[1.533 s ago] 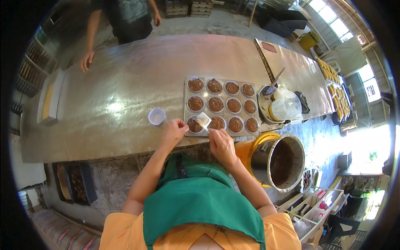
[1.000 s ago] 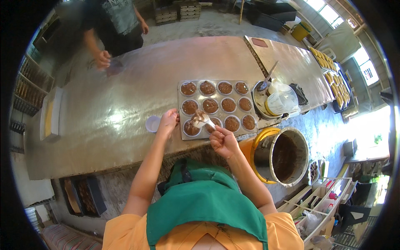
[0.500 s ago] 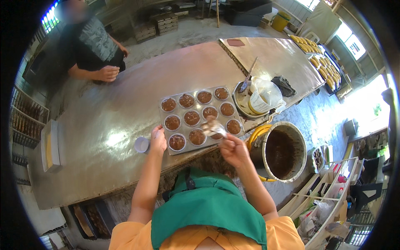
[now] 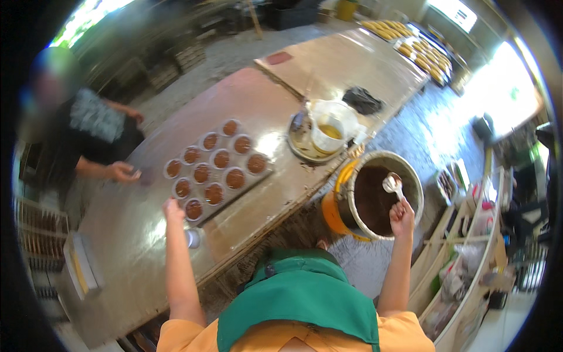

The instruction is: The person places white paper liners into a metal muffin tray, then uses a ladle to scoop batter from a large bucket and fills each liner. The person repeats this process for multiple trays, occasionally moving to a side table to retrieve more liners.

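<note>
Twelve brown-filled paper cups (image 4: 220,158) occupy the tray (image 4: 210,210) at left of centre in the frame; judged by their even fill, portioning on this tray is complete, with no unfilled position visible. One loose white paper cup (image 4: 192,238) stands on the surface (image 4: 135,276) just below the tray; brown filling is not visible in it. Brown batter (image 4: 372,196) lies in the bucket (image 4: 413,188) at right of centre, so the supply is not exhausted. Hands: the left hand (image 4: 173,211) is at the tray's lower-left corner, and whether its fingers pinch the edge cannot be determined; the right hand (image 4: 402,218) is closed around the handle of a white-headed spatula (image 4: 392,183) positioned over the bucket opening. The surface is smooth and reflective, running diagonally from lower left to upper right, with a seam across its upper part. Near the upper centre it carries a translucent jug (image 4: 331,126) and a crumpled dark bag (image 4: 362,100). Trays of yellow oblong pieces (image 4: 422,56) are located at upper right. A co-worker's hand (image 4: 123,172) is near the far edge, upper left. A loaded shelf unit (image 4: 463,264) occupies the lower right, beside a bluish floor (image 4: 359,258).
</note>
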A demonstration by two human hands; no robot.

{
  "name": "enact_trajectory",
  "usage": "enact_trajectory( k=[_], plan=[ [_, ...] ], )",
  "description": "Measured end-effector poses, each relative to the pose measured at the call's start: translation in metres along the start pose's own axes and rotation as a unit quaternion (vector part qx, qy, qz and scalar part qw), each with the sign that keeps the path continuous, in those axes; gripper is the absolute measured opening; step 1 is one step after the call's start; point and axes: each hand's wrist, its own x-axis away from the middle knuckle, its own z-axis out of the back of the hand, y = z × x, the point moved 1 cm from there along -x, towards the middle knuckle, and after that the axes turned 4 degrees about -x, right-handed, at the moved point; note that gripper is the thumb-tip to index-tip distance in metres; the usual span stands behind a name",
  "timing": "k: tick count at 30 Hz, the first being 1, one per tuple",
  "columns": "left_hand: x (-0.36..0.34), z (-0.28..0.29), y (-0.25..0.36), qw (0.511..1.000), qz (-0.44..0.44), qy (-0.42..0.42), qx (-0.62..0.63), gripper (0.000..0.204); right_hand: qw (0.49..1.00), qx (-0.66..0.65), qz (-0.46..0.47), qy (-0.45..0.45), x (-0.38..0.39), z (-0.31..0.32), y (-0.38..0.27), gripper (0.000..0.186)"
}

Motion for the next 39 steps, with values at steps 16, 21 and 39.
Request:
enact_trajectory(
  k=[16,21,39],
  plan=[
    [0.214,-0.099,0.018,0.908,-0.341,0.098,-0.223,0.041,0.343,0.934,-0.072,-0.073,-0.137,0.103,0.041,0.026],
    [0.303,-0.155,-0.013,0.83,-0.462,0.08,-0.301,0.034,0.619,0.78,-0.001,-0.092,-0.166,0.074,0.01,0.025],
    [0.405,-0.249,-0.081,0.744,-0.502,-0.217,-0.383,0.029,0.629,0.682,0.305,-0.215,-0.084,-0.248,0.055,0.039]
  ],
)
